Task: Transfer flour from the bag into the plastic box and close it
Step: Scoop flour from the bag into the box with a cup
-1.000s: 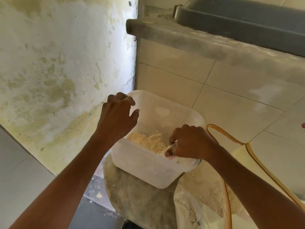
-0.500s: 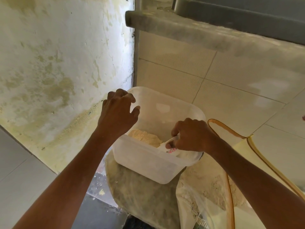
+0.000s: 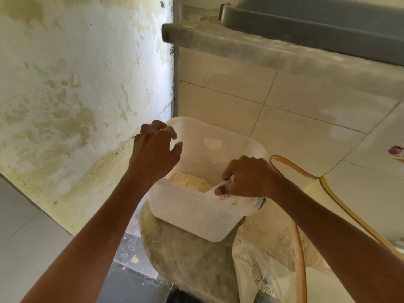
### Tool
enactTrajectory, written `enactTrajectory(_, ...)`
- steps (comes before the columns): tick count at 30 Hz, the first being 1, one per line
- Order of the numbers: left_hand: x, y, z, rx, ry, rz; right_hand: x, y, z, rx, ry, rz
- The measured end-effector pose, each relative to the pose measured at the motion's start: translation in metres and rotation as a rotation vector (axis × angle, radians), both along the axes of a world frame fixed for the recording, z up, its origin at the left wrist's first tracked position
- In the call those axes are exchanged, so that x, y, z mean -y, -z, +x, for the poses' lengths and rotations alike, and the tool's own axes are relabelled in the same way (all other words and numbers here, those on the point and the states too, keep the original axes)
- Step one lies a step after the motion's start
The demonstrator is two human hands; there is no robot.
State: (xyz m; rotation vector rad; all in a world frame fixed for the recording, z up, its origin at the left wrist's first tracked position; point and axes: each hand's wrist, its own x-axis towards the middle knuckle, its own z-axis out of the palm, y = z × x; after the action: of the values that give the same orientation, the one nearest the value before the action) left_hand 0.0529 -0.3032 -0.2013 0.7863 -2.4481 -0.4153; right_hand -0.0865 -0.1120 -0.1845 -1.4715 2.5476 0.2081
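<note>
The stained wall (image 3: 65, 95) rises to the left of the plastic box (image 3: 196, 215), and a tiled counter front (image 3: 284, 110) stands behind it. The plastic box, translucent and lidless, sits on a dusty rounded surface (image 3: 185, 254). Just right of the box and below it lies the open bag (image 3: 273, 248), clear plastic with flour clinging inside. A mound of flour (image 3: 188, 181) lies in the box, between the two hands. The left hand (image 3: 155, 154) hovers over the box's left rim, fingers loosely curled, holding nothing. The right hand (image 3: 249, 178) grips a white scoop (image 3: 220, 189) at the box's near right rim, its fingers wrapped around the handle, flour just left of them.
</note>
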Motion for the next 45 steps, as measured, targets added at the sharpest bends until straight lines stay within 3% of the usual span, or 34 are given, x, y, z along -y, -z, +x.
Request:
enactTrajectory(11,-0.001,-0.001,0.001,0.013,-0.006,-0.009,0.001,-0.003,0.002,-0.027,-0.058,0.107)
enactTrajectory(25,0.0,-0.001,0.0,-0.004,-0.01,-0.004,0.004,0.007,-0.009,0.021,-0.039,0.019)
enactTrajectory(27,0.0,-0.001,-0.001,-0.008,-0.007,0.008,0.001,0.006,-0.008,0.083,-0.076,-0.074)
enactTrajectory(30,0.0,-0.003,-0.002,-0.072,0.006,0.061,-0.016,-0.001,-0.007,0.169,-0.189,-0.373)
enactTrajectory(36,-0.023,-0.012,-0.006,-0.267,0.023,0.06,-0.082,-0.019,-0.006,0.041,-0.343,-0.812)
enactTrajectory(41,-0.077,-0.022,-0.024,-0.4,0.178,0.051,-0.152,-0.03,-0.01,0.019,-0.273,-0.952)
enactTrajectory(45,-0.128,-0.028,-0.038,-0.312,0.401,0.034,-0.213,-0.034,-0.005,0.073,-0.138,-1.023)
